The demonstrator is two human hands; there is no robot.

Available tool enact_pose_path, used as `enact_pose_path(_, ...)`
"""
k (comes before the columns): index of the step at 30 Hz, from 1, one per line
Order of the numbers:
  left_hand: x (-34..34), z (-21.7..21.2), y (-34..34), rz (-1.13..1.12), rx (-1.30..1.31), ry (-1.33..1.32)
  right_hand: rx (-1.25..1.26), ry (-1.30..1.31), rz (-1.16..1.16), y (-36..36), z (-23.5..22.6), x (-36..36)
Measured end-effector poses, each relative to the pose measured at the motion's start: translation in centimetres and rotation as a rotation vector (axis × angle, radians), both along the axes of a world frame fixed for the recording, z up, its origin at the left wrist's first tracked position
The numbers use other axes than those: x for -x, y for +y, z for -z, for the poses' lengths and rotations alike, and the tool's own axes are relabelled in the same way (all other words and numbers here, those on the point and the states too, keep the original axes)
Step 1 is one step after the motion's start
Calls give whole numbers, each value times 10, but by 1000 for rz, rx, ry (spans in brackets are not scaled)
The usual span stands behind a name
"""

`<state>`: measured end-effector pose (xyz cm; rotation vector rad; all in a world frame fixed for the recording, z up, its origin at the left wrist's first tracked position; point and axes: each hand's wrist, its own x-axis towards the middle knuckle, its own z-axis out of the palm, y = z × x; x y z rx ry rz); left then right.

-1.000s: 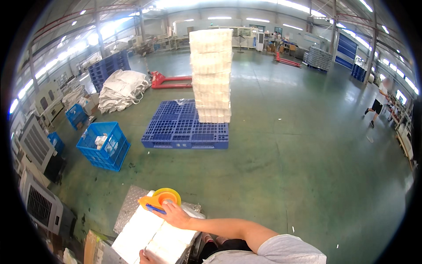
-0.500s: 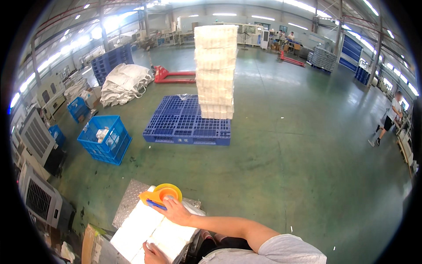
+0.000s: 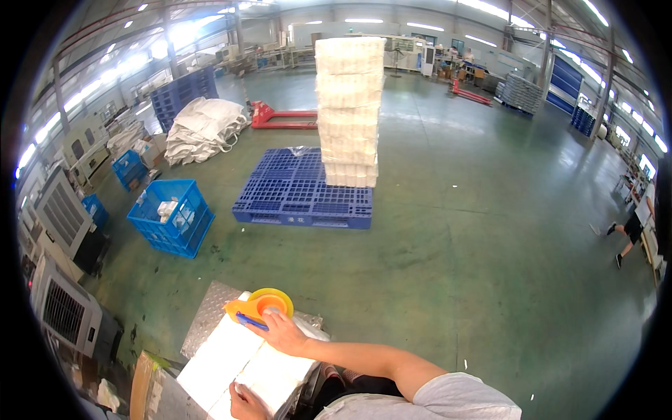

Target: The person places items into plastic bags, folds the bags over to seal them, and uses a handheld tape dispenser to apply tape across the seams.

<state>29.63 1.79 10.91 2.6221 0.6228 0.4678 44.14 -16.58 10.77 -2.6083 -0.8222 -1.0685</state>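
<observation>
Hands well apart, both over the white packs on the bench. Right hand clamped on the tape dispenser: orange body, blue part on the near side, yellow ring around the roll. Dispenser sits at the far end of the packs; cannot tell whether it touches them. Right forearm bare, reaching across from the right, grey sleeve at the lower edge.

Left hand low in view, on the near part of the packs, fingers bent close to the seam between two of them. Cannot tell whether it grips anything. Packs glare nearly blank under the light; bench top is patterned metal, showing beyond their far left corner. Cardboard just left of the bench.

Floor ahead: blue pallet, a tall stack of wrapped white packs upright at its right side. Red pallet jack behind. Left: blue crate with small white items inside, heap of white sacks farther back, grey cooler nearer. Far right: a person in dark shorts, legs apart.
</observation>
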Motion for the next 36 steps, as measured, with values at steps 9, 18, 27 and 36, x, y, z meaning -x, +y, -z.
enact_pose_path(9,-1,5,7,2,44,87,-27,37,-54,1,6,-1)
enact_pose_path(18,-5,20,16,-47,31,-175,-292,275,-251,-5,-27,-35)
enact_pose_path(27,5,16,0,85,-61,-103,-759,1002,-916,36,-139,8)
enact_pose_path(36,35,-5,-12,275,206,-108,240,878,-952,161,-98,24)
